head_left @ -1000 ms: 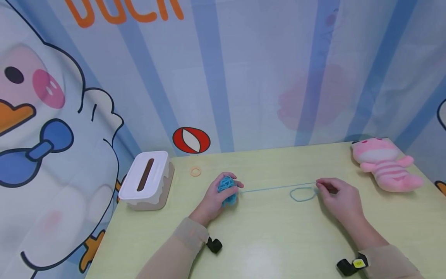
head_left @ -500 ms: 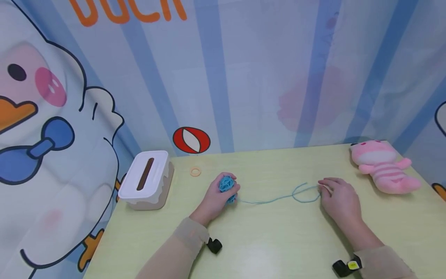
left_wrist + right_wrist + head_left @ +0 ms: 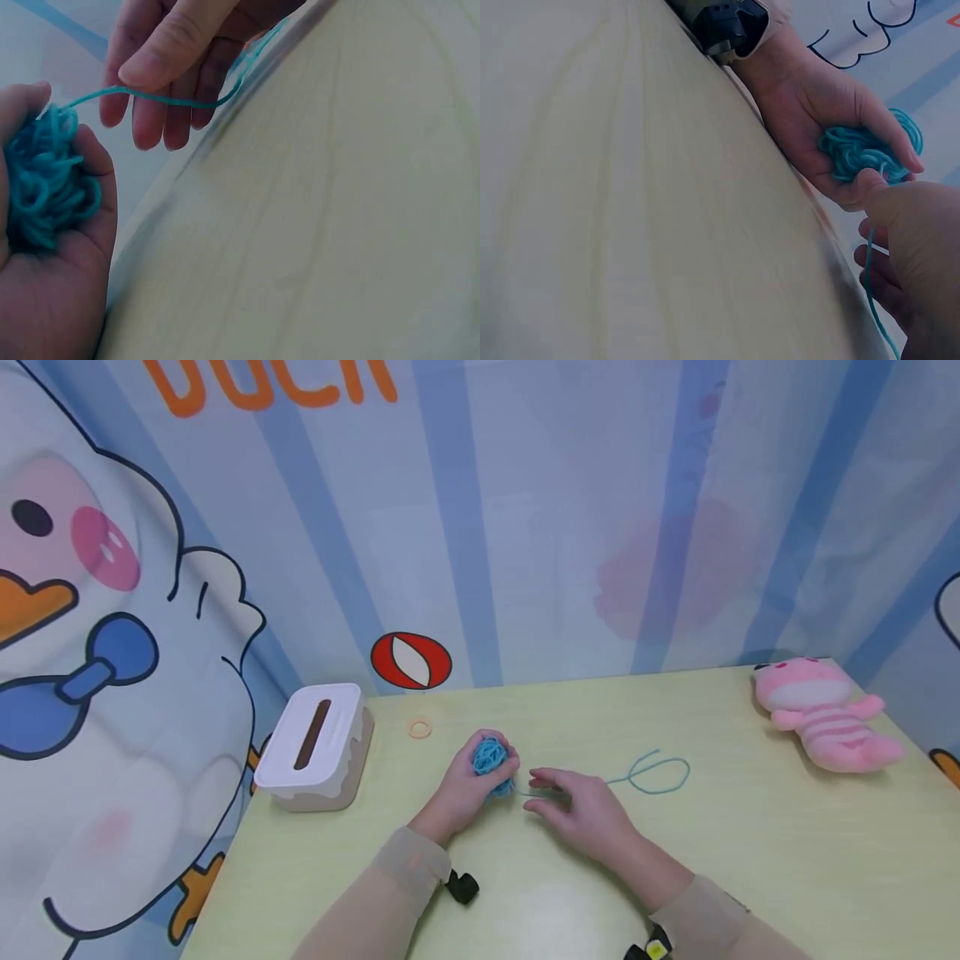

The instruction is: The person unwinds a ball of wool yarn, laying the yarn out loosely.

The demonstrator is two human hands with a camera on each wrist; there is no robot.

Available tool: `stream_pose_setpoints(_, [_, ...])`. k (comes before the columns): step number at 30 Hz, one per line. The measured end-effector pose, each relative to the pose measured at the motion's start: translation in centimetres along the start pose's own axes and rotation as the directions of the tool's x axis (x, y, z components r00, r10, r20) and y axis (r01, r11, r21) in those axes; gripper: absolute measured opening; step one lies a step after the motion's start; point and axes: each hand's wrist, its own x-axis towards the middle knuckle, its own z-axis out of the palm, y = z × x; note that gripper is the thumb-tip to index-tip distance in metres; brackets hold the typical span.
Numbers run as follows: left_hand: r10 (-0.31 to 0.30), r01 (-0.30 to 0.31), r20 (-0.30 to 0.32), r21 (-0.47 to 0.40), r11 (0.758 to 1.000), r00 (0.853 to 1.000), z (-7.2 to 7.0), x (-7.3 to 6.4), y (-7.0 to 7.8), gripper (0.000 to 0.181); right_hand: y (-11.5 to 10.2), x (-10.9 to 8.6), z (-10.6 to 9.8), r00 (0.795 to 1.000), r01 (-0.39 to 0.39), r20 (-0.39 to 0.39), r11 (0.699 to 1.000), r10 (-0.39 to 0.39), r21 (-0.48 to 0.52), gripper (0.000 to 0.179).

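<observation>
My left hand (image 3: 460, 789) grips a small ball of blue yarn (image 3: 490, 755), fingers and thumb curled round its sides. From the ball a single strand (image 3: 171, 99) runs out to the right, and its end lies as a loop (image 3: 660, 777) on the table. Close beside the ball is my right hand (image 3: 585, 814), thumb and fingers spread apart. In the left wrist view the strand passes between the right thumb and fingers, which do not close on it. The right wrist view shows the yarn ball (image 3: 866, 154) in the left palm, just beyond the right thumb.
On the pale wooden table (image 3: 480, 893), a white and beige tissue box (image 3: 311, 747) stands at the left. A small orange ring (image 3: 420, 727) lies near the back edge. A pink striped plush toy (image 3: 828, 714) lies at the right. Behind hangs a printed curtain (image 3: 540, 527).
My right hand has let go of the yarn's looped end and moved left to beside the ball. The strand, stretched taut earlier, now lies slack. My left hand holds the ball in the same place.
</observation>
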Motion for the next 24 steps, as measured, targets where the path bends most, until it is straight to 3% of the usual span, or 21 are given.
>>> stream_pose_setpoints(5, [0.008,-0.007,0.009,-0.044,0.999,1.0,0.0,0.1,0.1,0.037,-0.3,0.4,0.6,0.998,0.049,-0.03,0.999,-0.049,-0.025,0.021])
stream_pose_setpoints(9, [-0.011,0.012,0.007,-0.117,0.993,1.0,0.0,0.2,0.1,0.048,0.3,0.1,-0.2,0.988,0.101,-0.115,0.994,-0.105,-0.047,0.015])
stream_pose_setpoints(15, [-0.044,0.047,-0.082,0.041,0.998,0.996,-0.1,0.1,0.0,0.046,1.8,-0.3,-1.9,0.962,0.159,-0.224,0.987,-0.153,0.006,0.021])
stream_pose_setpoints(18, [-0.041,0.045,-0.081,0.048,0.998,0.996,-0.2,0.0,0.1,0.04,2.7,-0.5,-2.6,0.95,0.164,-0.272,0.986,-0.15,0.03,0.024])
stream_pose_setpoints(21, [-0.045,0.045,-0.064,0.009,0.999,0.997,-0.2,-0.1,0.2,0.031,3.5,-0.9,-3.5,0.94,0.149,-0.316,0.988,-0.13,0.037,0.025])
stream_pose_setpoints(24, [-0.048,0.046,-0.013,-0.15,0.988,0.999,-0.1,-0.1,0.4,0.025,4.3,-1.3,-4.4,0.932,0.121,-0.349,0.992,-0.098,0.045,0.025])
